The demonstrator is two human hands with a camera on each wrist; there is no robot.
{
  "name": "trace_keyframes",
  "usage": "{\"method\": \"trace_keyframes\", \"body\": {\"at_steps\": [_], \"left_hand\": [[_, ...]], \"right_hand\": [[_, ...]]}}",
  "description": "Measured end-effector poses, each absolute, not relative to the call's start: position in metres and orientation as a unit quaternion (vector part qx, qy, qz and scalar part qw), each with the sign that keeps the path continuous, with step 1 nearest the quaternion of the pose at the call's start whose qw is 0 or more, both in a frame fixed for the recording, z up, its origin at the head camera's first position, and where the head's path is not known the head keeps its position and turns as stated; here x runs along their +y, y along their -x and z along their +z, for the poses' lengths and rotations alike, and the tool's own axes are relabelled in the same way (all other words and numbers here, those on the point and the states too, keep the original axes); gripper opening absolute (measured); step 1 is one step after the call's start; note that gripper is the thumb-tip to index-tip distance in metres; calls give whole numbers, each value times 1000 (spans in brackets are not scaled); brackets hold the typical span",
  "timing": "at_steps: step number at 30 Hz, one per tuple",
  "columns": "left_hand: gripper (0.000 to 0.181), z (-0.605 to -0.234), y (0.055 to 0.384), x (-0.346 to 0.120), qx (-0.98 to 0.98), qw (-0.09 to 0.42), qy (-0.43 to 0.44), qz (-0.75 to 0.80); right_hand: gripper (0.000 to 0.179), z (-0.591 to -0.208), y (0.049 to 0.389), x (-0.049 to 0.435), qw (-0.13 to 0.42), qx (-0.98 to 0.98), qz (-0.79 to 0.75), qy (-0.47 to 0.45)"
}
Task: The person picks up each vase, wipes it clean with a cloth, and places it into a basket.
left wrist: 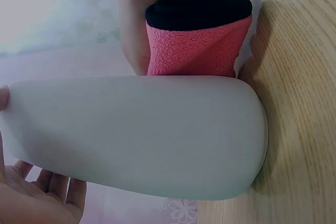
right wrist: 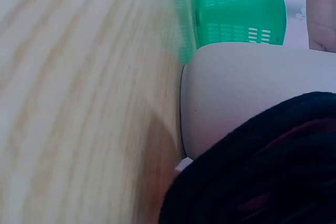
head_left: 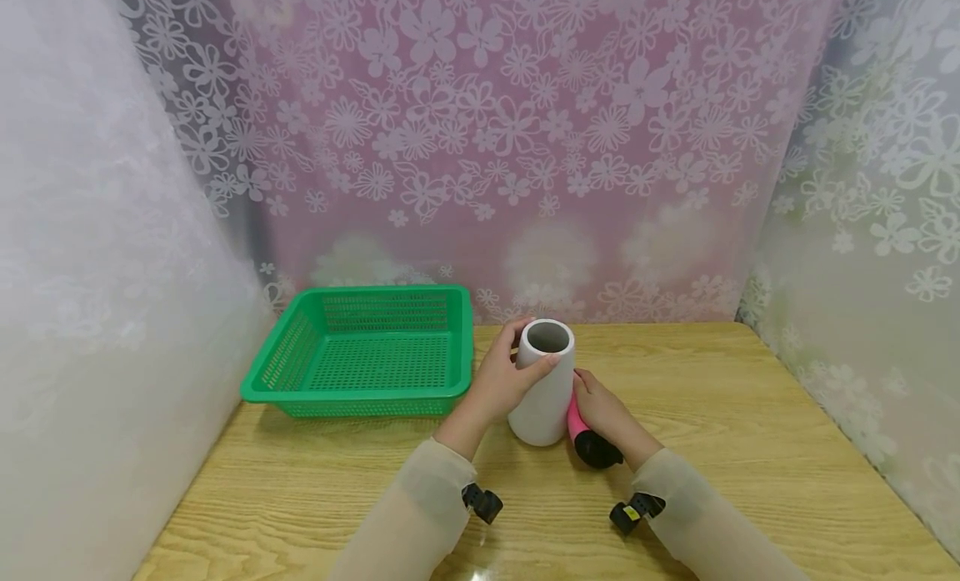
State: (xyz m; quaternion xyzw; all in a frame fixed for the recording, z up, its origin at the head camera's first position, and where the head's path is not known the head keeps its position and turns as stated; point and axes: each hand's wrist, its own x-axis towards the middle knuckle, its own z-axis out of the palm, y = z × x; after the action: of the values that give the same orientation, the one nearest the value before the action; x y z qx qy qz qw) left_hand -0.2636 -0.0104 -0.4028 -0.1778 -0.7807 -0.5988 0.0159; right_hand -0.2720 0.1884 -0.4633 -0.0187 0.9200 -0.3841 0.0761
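Observation:
A tall white vase (head_left: 542, 406) stands upright on the wooden table, its round mouth facing up. My left hand (head_left: 498, 383) grips it near the top, thumb at the front rim and fingers around the far left side. Against the vase's right side, my right hand (head_left: 602, 410) holds a rolled pink-and-black cloth bundle (head_left: 596, 450). In the left wrist view the bundle's pink part (left wrist: 194, 51) looks fuzzy and touches the vase wall (left wrist: 136, 135). Its dark folds (right wrist: 257, 171) cover much of the right wrist view, where the right fingers are mostly hidden.
A green plastic basket (head_left: 356, 395) with slotted walls sits left of the vase, near the back of the table (head_left: 675, 373). Flowered curtains (head_left: 480, 147) hang behind the table and along both sides. A small black wrist camera (head_left: 483, 503) sits on each sleeve.

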Motion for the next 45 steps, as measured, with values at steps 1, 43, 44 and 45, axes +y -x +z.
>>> {"method": "trace_keyframes", "body": {"at_steps": [1, 43, 44, 45], "left_hand": [[71, -403, 263, -10, -781, 16, 178, -599], [72, -402, 265, -10, -786, 14, 170, -594], [72, -402, 265, -10, -786, 14, 169, -595], [72, -402, 264, -10, -785, 13, 169, -596]], "right_hand": [[60, -463, 272, 189, 79, 920, -383, 20], [64, -429, 256, 216, 77, 928, -362, 54], [65, -426, 254, 216, 75, 926, -366, 55], [65, -423, 253, 217, 72, 925, -370, 56]]}}
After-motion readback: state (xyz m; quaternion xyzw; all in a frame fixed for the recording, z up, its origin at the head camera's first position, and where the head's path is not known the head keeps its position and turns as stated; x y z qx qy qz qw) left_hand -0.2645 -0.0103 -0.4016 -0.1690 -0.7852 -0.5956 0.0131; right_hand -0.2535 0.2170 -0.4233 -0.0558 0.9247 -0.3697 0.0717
